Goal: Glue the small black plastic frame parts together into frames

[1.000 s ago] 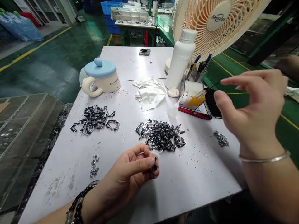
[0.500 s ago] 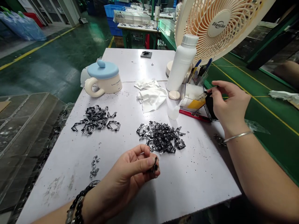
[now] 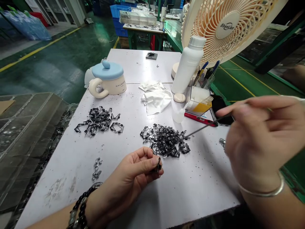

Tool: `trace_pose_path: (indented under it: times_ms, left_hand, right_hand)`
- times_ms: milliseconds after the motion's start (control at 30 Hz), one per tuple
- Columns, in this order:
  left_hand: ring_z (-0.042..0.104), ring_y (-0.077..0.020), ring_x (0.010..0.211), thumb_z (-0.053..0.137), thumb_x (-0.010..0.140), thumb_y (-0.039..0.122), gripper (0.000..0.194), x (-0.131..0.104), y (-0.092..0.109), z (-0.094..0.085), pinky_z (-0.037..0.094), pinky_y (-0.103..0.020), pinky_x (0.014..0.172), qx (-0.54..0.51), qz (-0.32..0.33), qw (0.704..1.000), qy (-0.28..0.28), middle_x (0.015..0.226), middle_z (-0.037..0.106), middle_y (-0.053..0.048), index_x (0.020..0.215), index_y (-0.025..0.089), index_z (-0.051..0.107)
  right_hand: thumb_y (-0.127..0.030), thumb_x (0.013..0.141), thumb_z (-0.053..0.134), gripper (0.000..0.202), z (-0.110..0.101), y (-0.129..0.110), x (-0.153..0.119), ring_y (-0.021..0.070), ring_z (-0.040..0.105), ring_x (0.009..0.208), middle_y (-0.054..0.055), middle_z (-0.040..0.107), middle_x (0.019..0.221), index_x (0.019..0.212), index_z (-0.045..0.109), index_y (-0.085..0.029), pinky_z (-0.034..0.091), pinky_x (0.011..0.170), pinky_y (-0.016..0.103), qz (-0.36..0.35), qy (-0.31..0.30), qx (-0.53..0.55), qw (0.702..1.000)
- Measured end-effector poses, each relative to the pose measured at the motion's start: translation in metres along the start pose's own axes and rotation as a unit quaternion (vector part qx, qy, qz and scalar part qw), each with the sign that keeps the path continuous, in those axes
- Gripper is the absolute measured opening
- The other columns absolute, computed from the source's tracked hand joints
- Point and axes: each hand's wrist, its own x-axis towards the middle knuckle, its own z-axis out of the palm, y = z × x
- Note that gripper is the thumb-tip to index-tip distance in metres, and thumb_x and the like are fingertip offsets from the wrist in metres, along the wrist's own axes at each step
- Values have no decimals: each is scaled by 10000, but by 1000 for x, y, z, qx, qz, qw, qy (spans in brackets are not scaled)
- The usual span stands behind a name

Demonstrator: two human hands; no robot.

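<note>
My left hand (image 3: 137, 171) is closed, pinching a small black part (image 3: 158, 166) between thumb and fingers; most of the part is covered by them. Blurred by motion, my right hand (image 3: 262, 133) grips a thin dark rod-like tool (image 3: 201, 128) whose tip points down and left toward the middle pile. That pile of small black and silver clip-like parts (image 3: 166, 140) lies just beyond my left hand. Farther left is a second heap of similar angular parts (image 3: 97, 121). Small silver pieces (image 3: 96, 170) lie above my left wrist.
A mug with a blue lid (image 3: 108, 78) stands at the back left, beside a white cloth (image 3: 156, 98). Toward the right are a white bottle (image 3: 189, 65), a clear tool holder (image 3: 199, 98), a small squeeze bottle (image 3: 178, 114) and a large fan (image 3: 226, 28). Clear trays (image 3: 26, 127) border the table's left side.
My right hand has come away from beside the tool holder, nearer to me, with the thin rod-like tool now visible in it. My left hand stays almost still, holding the black part.
</note>
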Motion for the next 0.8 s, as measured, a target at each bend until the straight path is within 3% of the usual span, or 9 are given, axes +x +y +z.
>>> trace_pose_path:
  times_ms: [133,367,633,733,800]
  left_hand:
    - [558,-85,663,697,767,122,137,-1,1,1,489,-190,678,-1,2,1000,6,749,574,2,780,150,564]
    - [552,-88,662,708,757,130,144,0,3,3,491,-199,683,-1,1,1000,7,739,568,5,768,150,565]
    - [556,-91,669,710,754,133,153,-1,3,3,486,-203,702,-2,-4,1000,9,742,570,8,781,159,562]
    - [555,-92,665,717,747,136,160,0,2,2,483,-200,692,-6,-1,1000,7,735,573,5,763,156,559]
    - [551,-93,655,723,741,143,167,0,2,1,476,-194,673,-6,1,1000,3,721,569,8,747,156,556]
  right_hand:
    - [-72,765,635,172,16,-14,-30,141,663,617,-20,651,701,895,606,-181,547,614,321,99,-106,177,973]
    - [-55,787,614,206,14,-12,-34,136,686,645,-37,683,735,929,607,-204,575,633,308,126,-146,191,962]
    - [-55,773,619,185,16,-14,-32,145,679,640,-37,656,676,903,608,-186,573,641,326,113,-113,189,969]
    - [-66,757,624,156,17,-9,-23,147,670,619,-43,629,632,859,609,-183,568,595,315,70,-67,177,979]
    - [-90,734,648,138,16,2,-12,138,647,581,-55,582,585,816,599,-191,566,567,310,15,-1,146,989]
